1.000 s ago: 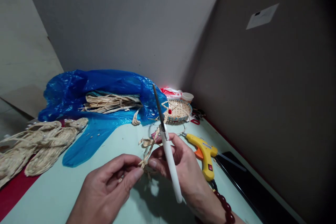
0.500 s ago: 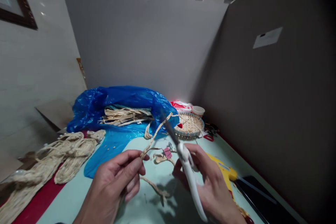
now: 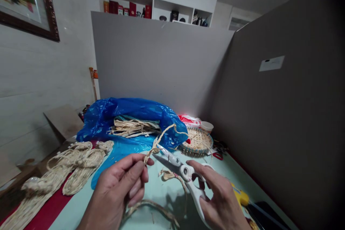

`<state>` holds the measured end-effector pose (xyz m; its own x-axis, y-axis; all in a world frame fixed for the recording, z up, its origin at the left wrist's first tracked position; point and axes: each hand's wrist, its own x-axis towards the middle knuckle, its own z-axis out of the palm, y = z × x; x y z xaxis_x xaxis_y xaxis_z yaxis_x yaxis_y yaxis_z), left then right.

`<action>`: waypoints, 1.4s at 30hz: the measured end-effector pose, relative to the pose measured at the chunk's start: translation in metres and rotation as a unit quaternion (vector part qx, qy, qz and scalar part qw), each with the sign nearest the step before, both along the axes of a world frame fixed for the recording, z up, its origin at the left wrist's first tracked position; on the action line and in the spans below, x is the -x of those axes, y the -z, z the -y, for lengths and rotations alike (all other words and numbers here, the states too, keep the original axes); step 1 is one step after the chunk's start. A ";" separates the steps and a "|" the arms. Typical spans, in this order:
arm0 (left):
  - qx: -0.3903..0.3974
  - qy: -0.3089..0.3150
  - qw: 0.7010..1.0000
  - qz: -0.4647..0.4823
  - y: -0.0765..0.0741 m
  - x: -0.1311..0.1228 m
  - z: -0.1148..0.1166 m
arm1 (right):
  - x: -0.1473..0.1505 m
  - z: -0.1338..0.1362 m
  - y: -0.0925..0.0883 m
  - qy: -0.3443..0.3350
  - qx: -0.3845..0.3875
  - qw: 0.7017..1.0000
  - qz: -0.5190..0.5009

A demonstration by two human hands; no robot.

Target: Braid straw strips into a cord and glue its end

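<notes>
Between thumb and fingers, my left hand [image 3: 122, 187] pinches a braided straw cord [image 3: 161, 136], whose thin free end curves up and to the right. My right hand [image 3: 215, 190] grips white-handled scissors [image 3: 185, 172] by the loops. Their blades are spread, with the tips beside the cord just above my left fingertips; whether they touch it I cannot tell. Below the hands, a loose piece of straw cord [image 3: 153, 205] lies on the table. Another straw scrap [image 3: 169, 175] sits behind the scissors.
Woven straw sandals [image 3: 84, 165] lie at left on a red strip. A blue plastic bag [image 3: 129, 106] holds a straw bundle [image 3: 137, 126]. At the back right are a round woven basket [image 3: 198, 140] and a white cup [image 3: 207, 126]. A yellow glue gun [image 3: 240, 196] is beyond my right hand.
The scissors have come left and turned, their blades now spread beside the cord. My left hand keeps its pinch. The camera view has tilted upward.
</notes>
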<state>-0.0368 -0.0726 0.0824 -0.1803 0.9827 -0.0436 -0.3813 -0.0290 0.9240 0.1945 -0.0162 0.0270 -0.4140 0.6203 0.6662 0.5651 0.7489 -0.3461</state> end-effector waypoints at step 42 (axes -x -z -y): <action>0.012 0.054 0.995 -0.082 0.020 0.005 0.002 | 0.025 0.015 0.000 -0.042 0.246 0.960 -0.128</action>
